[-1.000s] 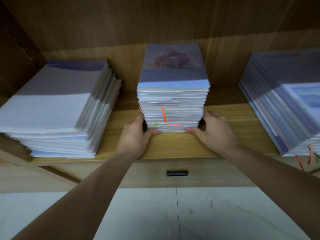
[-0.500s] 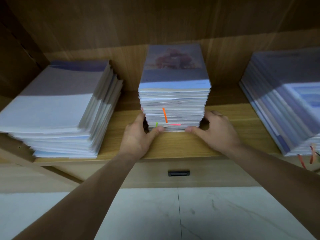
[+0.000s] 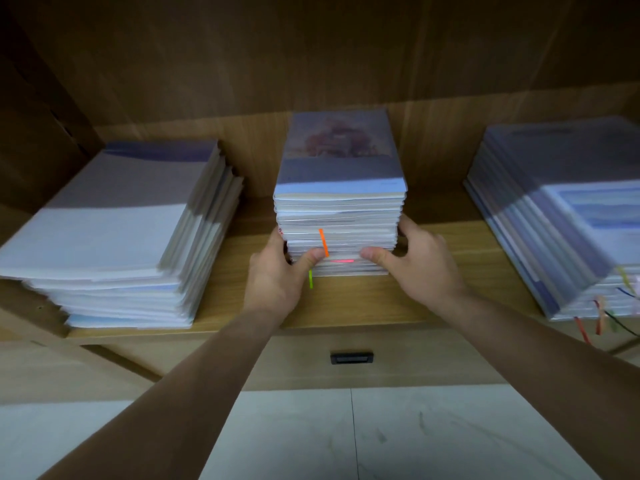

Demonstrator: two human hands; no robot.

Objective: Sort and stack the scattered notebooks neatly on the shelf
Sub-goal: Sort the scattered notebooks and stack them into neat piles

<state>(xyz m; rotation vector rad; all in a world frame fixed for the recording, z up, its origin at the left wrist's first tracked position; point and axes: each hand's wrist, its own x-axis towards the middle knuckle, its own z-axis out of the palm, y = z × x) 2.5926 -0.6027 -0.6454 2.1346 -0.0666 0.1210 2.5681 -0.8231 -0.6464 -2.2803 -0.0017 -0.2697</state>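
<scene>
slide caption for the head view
Left hand and right hand grip the middle notebook stack on the shelf, between left stack and right stack.

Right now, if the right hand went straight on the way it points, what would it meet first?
The middle notebook stack. The right hand grips its lower right corner, thumb on the front edge, so going on would likely push it back.

Dim wooden cabinet (image 3: pixel 242 64) stands on pale tiles (image 3: pixel 450 438).
</scene>
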